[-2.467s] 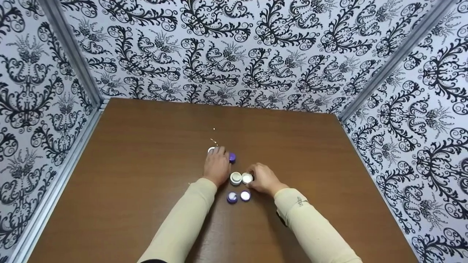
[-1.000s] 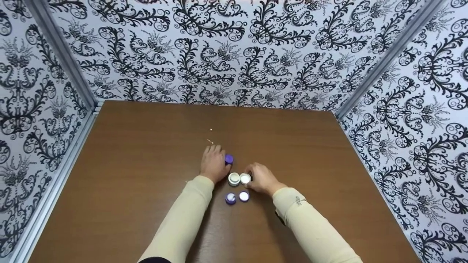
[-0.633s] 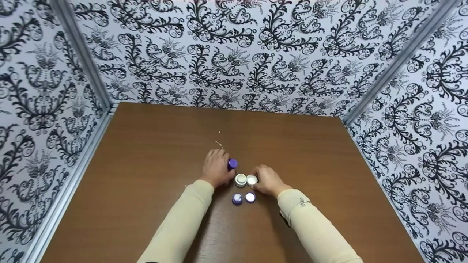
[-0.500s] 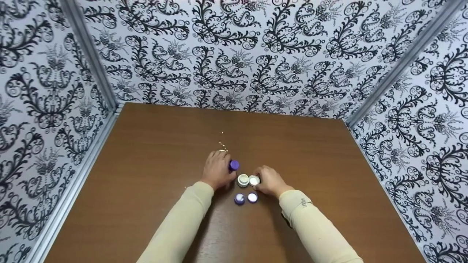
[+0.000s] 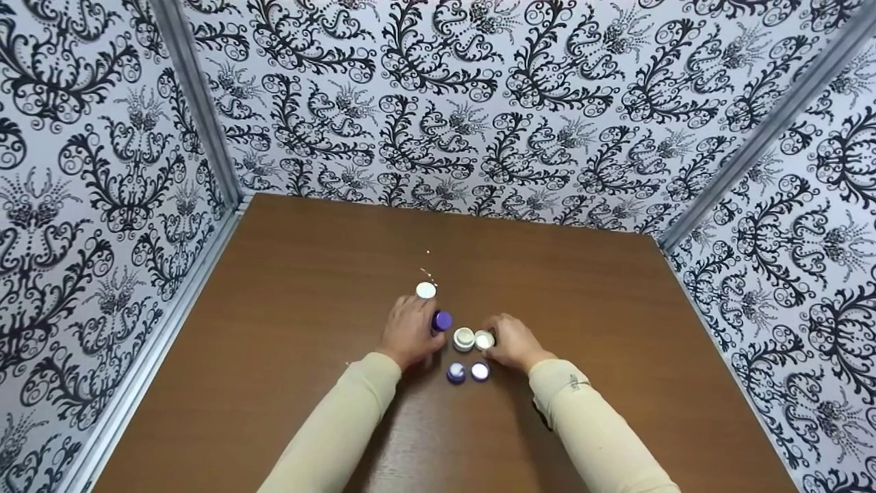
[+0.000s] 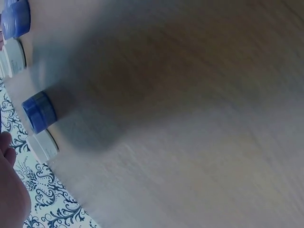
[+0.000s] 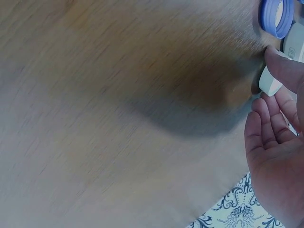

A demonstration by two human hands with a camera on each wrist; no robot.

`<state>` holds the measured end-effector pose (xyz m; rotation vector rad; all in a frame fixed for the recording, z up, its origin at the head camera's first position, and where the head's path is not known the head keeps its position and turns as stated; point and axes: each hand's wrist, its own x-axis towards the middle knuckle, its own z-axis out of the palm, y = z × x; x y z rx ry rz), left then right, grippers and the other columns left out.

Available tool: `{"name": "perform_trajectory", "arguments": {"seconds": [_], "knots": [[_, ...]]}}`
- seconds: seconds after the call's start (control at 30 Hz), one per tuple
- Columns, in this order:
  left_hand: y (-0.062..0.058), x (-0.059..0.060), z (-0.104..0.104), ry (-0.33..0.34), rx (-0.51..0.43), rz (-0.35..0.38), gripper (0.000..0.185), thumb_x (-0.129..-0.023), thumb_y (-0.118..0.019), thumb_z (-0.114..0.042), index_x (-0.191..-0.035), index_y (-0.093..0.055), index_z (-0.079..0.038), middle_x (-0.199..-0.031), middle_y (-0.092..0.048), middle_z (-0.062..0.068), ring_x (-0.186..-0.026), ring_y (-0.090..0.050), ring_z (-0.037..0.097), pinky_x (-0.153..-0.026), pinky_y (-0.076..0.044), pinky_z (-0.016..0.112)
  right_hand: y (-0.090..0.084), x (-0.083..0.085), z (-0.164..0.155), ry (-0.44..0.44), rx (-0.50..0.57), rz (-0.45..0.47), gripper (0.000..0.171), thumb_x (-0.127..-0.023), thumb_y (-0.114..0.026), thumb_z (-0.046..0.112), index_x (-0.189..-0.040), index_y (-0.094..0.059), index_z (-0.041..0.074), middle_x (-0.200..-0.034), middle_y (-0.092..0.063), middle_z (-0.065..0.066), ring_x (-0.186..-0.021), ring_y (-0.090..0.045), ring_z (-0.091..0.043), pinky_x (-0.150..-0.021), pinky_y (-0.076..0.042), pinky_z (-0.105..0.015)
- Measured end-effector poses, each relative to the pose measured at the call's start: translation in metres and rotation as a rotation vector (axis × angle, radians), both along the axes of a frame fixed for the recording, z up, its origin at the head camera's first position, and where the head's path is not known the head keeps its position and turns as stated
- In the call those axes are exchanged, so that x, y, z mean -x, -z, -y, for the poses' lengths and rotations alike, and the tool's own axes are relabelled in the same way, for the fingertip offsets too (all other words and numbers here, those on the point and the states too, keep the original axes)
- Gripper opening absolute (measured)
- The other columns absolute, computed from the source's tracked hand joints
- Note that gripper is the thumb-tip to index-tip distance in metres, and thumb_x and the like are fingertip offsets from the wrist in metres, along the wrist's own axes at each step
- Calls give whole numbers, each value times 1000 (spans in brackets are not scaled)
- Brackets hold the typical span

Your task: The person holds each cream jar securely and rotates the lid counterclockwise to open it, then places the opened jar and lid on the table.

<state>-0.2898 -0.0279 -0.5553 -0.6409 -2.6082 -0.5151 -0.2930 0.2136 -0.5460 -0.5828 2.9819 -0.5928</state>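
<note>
Left hand [image 5: 408, 332] rests on the brown worktop [image 5: 287, 383] with its fingers curled round a purple jar [image 5: 441, 320], which stands upright at the thumb side of the hand. Right hand [image 5: 514, 341] sits just right of centre, its fingers [image 7: 284, 66] pinching a small white jar [image 5: 484, 339]; the right wrist view confirms fingertip and thumb contact on that jar's side. An open white jar [image 5: 464, 338] stands just beside it on the left, touching or nearly touching; which cannot be told. Two lids lie nearer the person: a purple-rimmed lid [image 5: 456, 372] and a white lid [image 5: 480, 371], side by side. A further white lid [image 5: 426, 290] lies beyond the left hand, apart from it. Patterned black-and-white walls [image 5: 438, 103] enclose the worktop on three sides.
</note>
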Motion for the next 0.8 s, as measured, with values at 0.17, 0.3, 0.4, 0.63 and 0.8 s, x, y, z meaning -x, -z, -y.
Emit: {"name": "perform_trajectory", "arguments": {"seconds": [0.17, 0.3, 0.4, 0.63, 0.8], "knots": [[0, -3, 0, 11, -26, 21, 38, -74, -77, -33, -102, -63, -11, -100, -66, 4, -100, -59, 28, -96, -40, 42, 0, 0, 0, -3, -1, 1, 40, -69, -87, 13, -103, -68, 1, -96, -62, -12, -91, -58, -28, -83, -48, -47], [0, -6, 0, 28, -61, -5, 37, -72, -77, -29, -100, -65, -9, -98, -67, 6, -99, -60, 28, -94, -41, 43, 0, -1, 0, -7, -6, 7, 39, -70, -85, 12, -104, -69, 3, -97, -62, -10, -92, -58, -26, -84, -48, -46], [0, -7, 0, 41, -74, -26, 36, -70, -77, -28, -98, -65, -9, -97, -68, 6, -98, -61, 28, -92, -43, 44, 0, -2, -1, -10, -1, 7, 39, -70, -85, 10, -105, -70, 4, -98, -63, -10, -94, -58, -27, -85, -48, -46], [0, -6, 0, 45, -75, -16, 36, -70, -78, -28, -97, -65, -9, -97, -68, 7, -97, -61, 28, -90, -43, 42, -3, -3, -3, -20, -7, 31, 48, -70, -86, 12, -113, -69, 2, -111, -66, -14, -111, -58, -35, -95, -45, -50], [3, -4, 0, 41, -80, 6, 36, -71, -78, -28, -98, -65, -9, -99, -68, 7, -98, -60, 28, -91, -42, 42, -9, -4, -4, -22, 12, 65, 46, -73, -85, 11, -115, -68, 1, -111, -67, -14, -114, -57, -36, -97, -44, -50]]}}
